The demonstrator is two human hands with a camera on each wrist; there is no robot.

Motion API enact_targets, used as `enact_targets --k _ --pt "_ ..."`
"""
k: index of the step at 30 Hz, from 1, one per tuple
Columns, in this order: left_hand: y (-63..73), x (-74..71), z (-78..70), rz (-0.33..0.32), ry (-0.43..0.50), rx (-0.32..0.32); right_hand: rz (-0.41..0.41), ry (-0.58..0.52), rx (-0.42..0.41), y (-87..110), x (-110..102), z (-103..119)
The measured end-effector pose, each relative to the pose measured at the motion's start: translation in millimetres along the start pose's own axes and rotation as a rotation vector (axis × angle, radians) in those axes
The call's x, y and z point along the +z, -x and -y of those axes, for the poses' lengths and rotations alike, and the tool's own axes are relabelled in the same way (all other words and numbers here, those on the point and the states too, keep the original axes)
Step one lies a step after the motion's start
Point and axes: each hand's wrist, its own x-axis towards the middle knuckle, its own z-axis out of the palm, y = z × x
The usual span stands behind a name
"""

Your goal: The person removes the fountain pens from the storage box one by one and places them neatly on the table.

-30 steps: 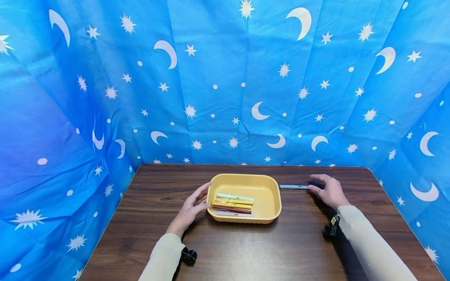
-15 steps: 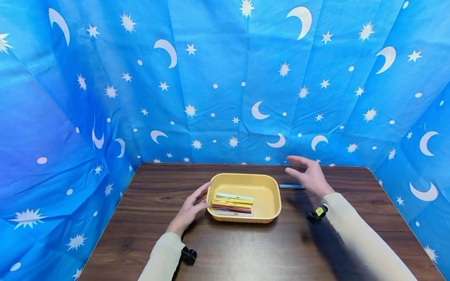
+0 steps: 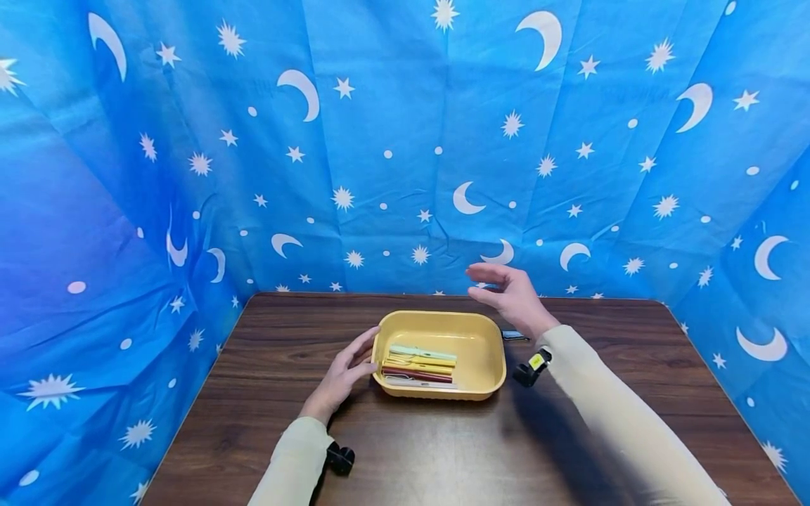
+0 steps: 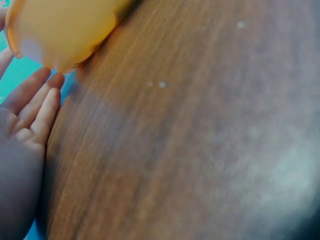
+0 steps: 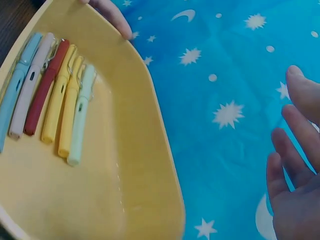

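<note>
Bare skin meets yellow plastic at the left of the head view: the left hand (image 3: 338, 383) has its fingers loosely extended against the tray (image 3: 482, 358), thumb near the front of the left rim, apparently to steady that end. The right hand (image 3: 509, 292) is raised near the tray's back right corner, thumb and fingers well parted, with nothing between them; against the curtain (image 3: 392, 105) it seems lifted high enough to clear the rim.

Inside the tray, pens lie toward its left, side by side, clip ends the same way, probably so they sit neatly. The right wrist view shows mint (image 5: 81, 117), two yellow (image 5: 60, 97), red (image 5: 46, 87), lilac (image 5: 31, 85) and blue (image 5: 18, 82); in the head view the front wall likely hides that last one. Another bluish pen (image 3: 515, 336) lies just right of the tray, partly covered by the right wrist, on the wood-grain table (image 3: 430, 450). Pale sleeves (image 3: 297, 450) and black wrist cameras (image 3: 342, 460) come behind the hands.
</note>
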Motion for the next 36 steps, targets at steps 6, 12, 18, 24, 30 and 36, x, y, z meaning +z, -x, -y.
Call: enact_targets --k 6,12,18,24,30,36 --pt "-0.9 -1.0 1.1 0.003 0.005 0.005 0.064 0.019 0.013 -14.2 23 8" --pt "-1.4 -1.5 0.6 -0.005 -0.002 0.004 0.122 -0.004 0.04 -24.1 40 9" --pt "-2.7 -1.0 0.5 0.001 -0.011 0.017 0.191 -0.04 0.074 -25.4 51 -5" --pt "-2.2 -1.6 -0.8 0.003 -0.017 0.009 0.23 -0.039 0.101 -21.0 59 -20" --pt "-1.2 -1.3 -1.1 -0.002 -0.013 -0.005 0.272 0.027 0.076 -19.2 64 -23" --pt "1.1 -0.8 0.4 0.004 0.001 -0.013 0.316 0.096 0.059 -20.6 69 -29"
